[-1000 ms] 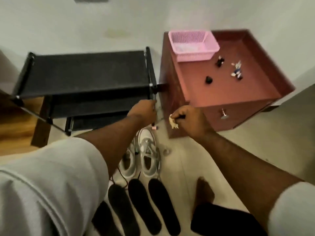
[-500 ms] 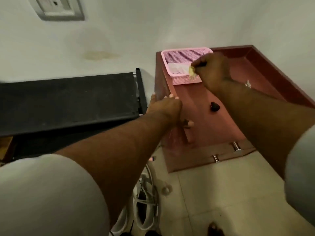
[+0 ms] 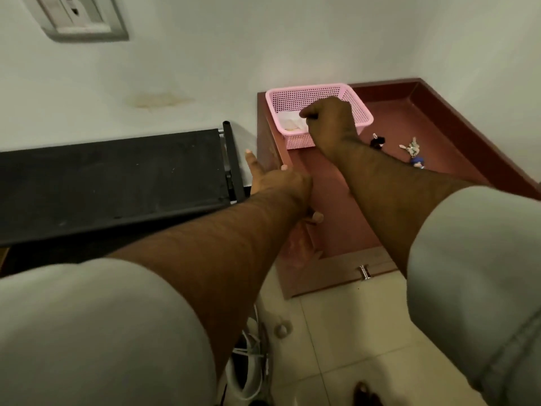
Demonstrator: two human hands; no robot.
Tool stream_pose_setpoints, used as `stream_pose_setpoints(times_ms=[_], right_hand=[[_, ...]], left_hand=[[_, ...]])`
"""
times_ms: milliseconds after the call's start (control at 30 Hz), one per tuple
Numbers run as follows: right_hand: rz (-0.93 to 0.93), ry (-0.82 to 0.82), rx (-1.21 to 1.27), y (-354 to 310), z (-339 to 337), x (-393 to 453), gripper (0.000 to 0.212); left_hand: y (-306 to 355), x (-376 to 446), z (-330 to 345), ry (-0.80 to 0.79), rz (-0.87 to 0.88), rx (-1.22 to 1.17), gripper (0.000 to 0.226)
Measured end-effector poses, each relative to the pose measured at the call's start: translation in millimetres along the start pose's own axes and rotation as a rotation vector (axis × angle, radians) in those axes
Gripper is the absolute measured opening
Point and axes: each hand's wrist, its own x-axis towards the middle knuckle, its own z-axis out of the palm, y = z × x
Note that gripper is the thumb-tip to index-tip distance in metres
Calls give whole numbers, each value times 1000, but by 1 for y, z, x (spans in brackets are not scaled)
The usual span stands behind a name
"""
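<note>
Head view: drop-off at pink basket (image 3: 295, 140); right hand (image 3: 330, 124) with fingers curled, hold untellable; left hand (image 3: 278, 183) flat, bracing counter (image 3: 409, 127) edge. Next: lift clear.

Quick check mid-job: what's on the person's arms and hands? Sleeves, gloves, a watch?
Both arms wear short, loose, pale grey sleeves, the left sleeve and the right sleeve; the forearms are bare. The left hand and right hand are ungloved, and no watch, band or ring shows.
</note>
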Motion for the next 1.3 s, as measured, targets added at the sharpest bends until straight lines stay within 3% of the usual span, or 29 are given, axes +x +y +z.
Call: stream_pose_setpoints(times_ms=[133, 233, 300, 433, 533, 700, 800, 1000, 1067, 1133, 1200, 1300], right_hand=[[4, -14, 148, -34, -28, -82, 27], [41, 34, 320, -63, -46, -168, 23], [195, 17, 500, -74, -48, -237, 21], [635, -100, 765, -82, -18, -400, 18], [888, -219, 679, -71, 18, -497, 16], [992, -497, 396, -24, 62, -585, 8], [1074, -525, 327, 5, 86, -594, 7], [1196, -660, 133, 69, 143, -614, 21], [1173, -796, 61, 87, 162, -617, 32], [1130, -833, -50, 104, 183, -613, 55], [1064, -863, -209, 111, 194, -612, 80], [955, -899, -304, 112, 209, -622, 92]], left_hand=[[1, -40, 7, -129, -118, -129, 92], [3, -103, 25, -159, -120, -162, 69], [-2, -154, 56, -147, -125, -253, 59], [-21, -268, 157, -437, -243, -497, 76], [-25, -328, 242, -569, -315, -564, 72], [-2, -385, 347, -703, -421, -751, 54], [15, -381, 401, -783, -457, -835, 58], [30, -319, 467, -716, -663, -1042, 46], [36, -302, 481, -714, -806, -1137, 42], [49, -286, 498, -689, -945, -1186, 46], [66, -275, 510, -665, -1155, -1314, 63], [84, -257, 525, -572, -1413, -1448, 86]])
